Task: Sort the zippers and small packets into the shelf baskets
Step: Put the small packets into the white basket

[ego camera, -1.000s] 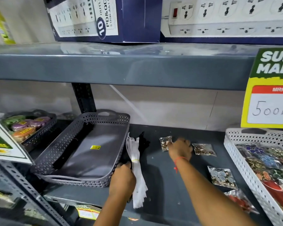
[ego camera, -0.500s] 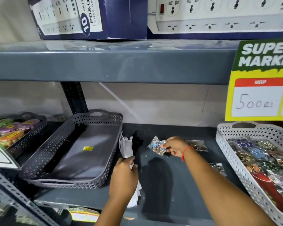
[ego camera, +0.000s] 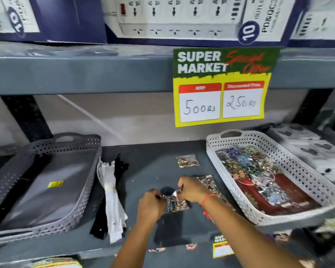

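Note:
Both hands hold one small clear packet [ego camera: 174, 203] of shiny trinkets above the shelf's middle: my left hand [ego camera: 150, 206] grips its left edge, my right hand [ego camera: 192, 189] its top right. A bundle of white zippers [ego camera: 112, 198] lies on the shelf with black zippers [ego camera: 100, 225] under it, right of the grey basket [ego camera: 81, 211], which holds a black zipper [ego camera: 19, 188]. The white basket [ego camera: 298, 169] on the right is full of packets. Another packet [ego camera: 188, 160] lies further back, and one [ego camera: 209, 182] shows behind my right hand.
The upper shelf [ego camera: 81, 74] hangs low overhead with boxed power strips [ego camera: 174, 18] on it. A yellow price sign [ego camera: 221, 88] hangs from its edge. White boxes [ego camera: 313, 151] stand right of the white basket. Small labels [ego camera: 220, 246] hang at the shelf's front lip.
My left hand has let go of the white zipper bundle and joined my right hand on the packet. The packet came nearer to me and the view swung right.

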### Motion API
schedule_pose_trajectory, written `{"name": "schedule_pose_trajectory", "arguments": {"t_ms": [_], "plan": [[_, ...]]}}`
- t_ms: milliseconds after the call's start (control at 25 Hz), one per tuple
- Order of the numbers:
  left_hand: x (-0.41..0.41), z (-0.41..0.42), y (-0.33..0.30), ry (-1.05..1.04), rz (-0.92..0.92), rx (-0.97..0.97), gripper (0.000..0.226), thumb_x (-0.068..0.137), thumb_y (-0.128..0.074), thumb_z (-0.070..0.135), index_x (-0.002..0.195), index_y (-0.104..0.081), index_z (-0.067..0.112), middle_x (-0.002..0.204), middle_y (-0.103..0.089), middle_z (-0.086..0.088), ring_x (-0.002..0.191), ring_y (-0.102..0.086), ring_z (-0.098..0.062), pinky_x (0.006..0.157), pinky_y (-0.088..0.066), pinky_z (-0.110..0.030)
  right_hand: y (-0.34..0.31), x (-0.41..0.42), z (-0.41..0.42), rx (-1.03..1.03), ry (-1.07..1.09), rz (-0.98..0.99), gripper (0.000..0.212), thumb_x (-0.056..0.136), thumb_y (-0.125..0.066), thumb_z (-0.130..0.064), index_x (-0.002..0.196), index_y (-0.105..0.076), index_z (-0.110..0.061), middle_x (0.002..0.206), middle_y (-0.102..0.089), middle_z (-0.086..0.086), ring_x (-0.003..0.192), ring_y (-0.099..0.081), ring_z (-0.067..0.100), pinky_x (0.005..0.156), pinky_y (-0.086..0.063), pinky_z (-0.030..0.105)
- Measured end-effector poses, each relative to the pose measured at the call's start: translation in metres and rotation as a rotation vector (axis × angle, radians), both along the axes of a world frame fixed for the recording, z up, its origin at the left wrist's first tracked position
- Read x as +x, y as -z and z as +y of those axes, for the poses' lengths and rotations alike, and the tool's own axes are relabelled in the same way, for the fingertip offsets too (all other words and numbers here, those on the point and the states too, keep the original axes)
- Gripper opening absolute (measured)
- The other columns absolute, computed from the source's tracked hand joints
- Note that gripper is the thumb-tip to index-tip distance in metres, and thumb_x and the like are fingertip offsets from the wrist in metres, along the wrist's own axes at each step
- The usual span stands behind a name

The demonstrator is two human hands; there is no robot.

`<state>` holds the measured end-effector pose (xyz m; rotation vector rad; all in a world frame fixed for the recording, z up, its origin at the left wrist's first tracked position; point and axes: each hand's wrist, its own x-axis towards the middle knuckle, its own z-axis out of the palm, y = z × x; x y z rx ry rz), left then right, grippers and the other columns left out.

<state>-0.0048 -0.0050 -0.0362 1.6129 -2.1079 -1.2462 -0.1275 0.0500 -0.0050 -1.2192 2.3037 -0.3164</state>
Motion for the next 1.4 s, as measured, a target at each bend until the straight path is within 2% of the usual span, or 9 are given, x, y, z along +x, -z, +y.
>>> {"name": "schedule_pose_trajectory", "arguments": {"t_ms": [160, 360, 480, 560, 720, 920, 1160, 1280, 1400], "plan": [[0.0, -0.008, -0.009, -0.017, 0.144, 0.191, 0.01, 0.077, -0.064, -0.005, 0.079, -0.061, 0.005, 0.075, -0.065, -0.022, 0.069, -0.064, -0.031, 0.066, -0.054, -0.04, 0.005, 0.005, 0.009, -0.108, 0.078, -0.167, 0.008, 0.079, -0.071, -0.015, 0.075, -0.067, -0.009, 0.073, -0.064, 0.007, 0.067, -0.055, 0.015, 0.062, -0.043, 0.024], [-0.002, -0.008, -0.015, -0.072, 0.462, 0.454, 0.031, 0.087, -0.05, -0.013, 0.069, -0.055, 0.012, 0.052, -0.058, -0.002, 0.043, -0.051, -0.01, 0.038, -0.045, -0.011, -0.022, -0.002, 0.027, -0.3, 0.22, -0.386, 0.028, 0.076, -0.07, 0.002, 0.061, -0.058, -0.019, 0.062, -0.052, -0.006, 0.057, -0.046, 0.005, 0.047, -0.036, 0.015], [-0.024, 0.004, -0.019, -0.023, 0.49, 0.429, 0.033, 0.092, -0.047, -0.008, 0.067, -0.058, 0.012, 0.056, -0.058, -0.001, 0.046, -0.051, -0.005, 0.041, -0.041, -0.01, -0.063, -0.048, 0.056, -0.481, 0.298, -0.353, 0.009, 0.076, -0.07, 0.003, 0.084, -0.067, 0.001, 0.067, -0.056, -0.002, 0.055, -0.045, 0.005, 0.042, -0.036, 0.01], [-0.043, 0.017, -0.015, 0.043, 0.408, 0.318, 0.026, 0.091, -0.05, -0.007, 0.074, -0.065, 0.007, 0.055, -0.061, -0.001, 0.046, -0.049, -0.005, 0.043, -0.037, -0.014, -0.079, -0.094, 0.083, -0.589, 0.46, -0.363, 0.033, 0.076, -0.07, 0.006, 0.108, -0.064, 0.008, 0.083, -0.063, 0.008, 0.059, -0.049, 0.008, 0.042, -0.04, 0.008], [-0.077, 0.021, -0.007, 0.259, 0.105, -0.085, 0.037, 0.09, -0.057, 0.011, 0.126, -0.061, 0.006, 0.126, -0.063, -0.019, 0.109, -0.064, -0.028, 0.089, -0.049, -0.032, -0.054, -0.151, 0.122, -0.324, 0.587, -0.41, 0.023, 0.08, -0.068, 0.004, 0.1, -0.059, 0.001, 0.097, -0.06, 0.017, 0.082, -0.057, 0.024, 0.068, -0.048, 0.027], [-0.104, 0.013, -0.01, 0.461, -0.183, -0.226, 0.054, 0.09, -0.053, 0.022, 0.143, -0.042, 0.016, 0.144, -0.048, -0.017, 0.128, -0.049, -0.037, 0.108, -0.042, -0.043, -0.011, -0.166, 0.107, -0.095, 0.495, -0.221, 0.022, 0.077, -0.072, 0.002, 0.083, -0.053, -0.008, 0.087, -0.058, 0.01, 0.073, -0.056, 0.02, 0.064, -0.05, 0.028], [-0.114, 0.009, -0.022, 0.416, -0.214, -0.04, 0.033, 0.082, -0.069, 0.011, 0.111, -0.06, -0.002, 0.112, -0.066, -0.019, 0.104, -0.064, -0.029, 0.088, -0.052, -0.039, -0.001, -0.166, 0.102, -0.02, 0.383, 0.053, 0.047, 0.079, -0.07, -0.005, 0.121, -0.049, -0.003, 0.12, -0.059, 0.018, 0.103, -0.06, 0.029, 0.084, -0.051, 0.036], [-0.105, 0.002, -0.035, 0.285, 0.005, 0.218, 0.02, 0.082, -0.067, 0.001, 0.072, -0.053, 0.01, 0.072, -0.053, -0.007, 0.063, -0.05, -0.013, 0.054, -0.04, -0.025, -0.012, -0.154, 0.094, -0.322, 0.48, 0.036, 0.035, 0.081, -0.069, -0.006, 0.113, -0.056, 0.001, 0.107, -0.061, 0.015, 0.092, -0.056, 0.022, 0.069, -0.043, 0.021], [-0.095, -0.01, -0.055, 0.224, 0.222, 0.414, 0.026, 0.083, -0.066, -0.003, 0.074, -0.052, 0.018, 0.071, -0.053, 0.0, 0.064, -0.047, -0.008, 0.056, -0.042, -0.019, -0.031, -0.126, 0.076, -0.61, 0.452, -0.255, 0.03, 0.084, -0.069, -0.011, 0.112, -0.064, 0.0, 0.101, -0.062, 0.006, 0.09, -0.055, 0.016, 0.061, -0.039, 0.008]]}}
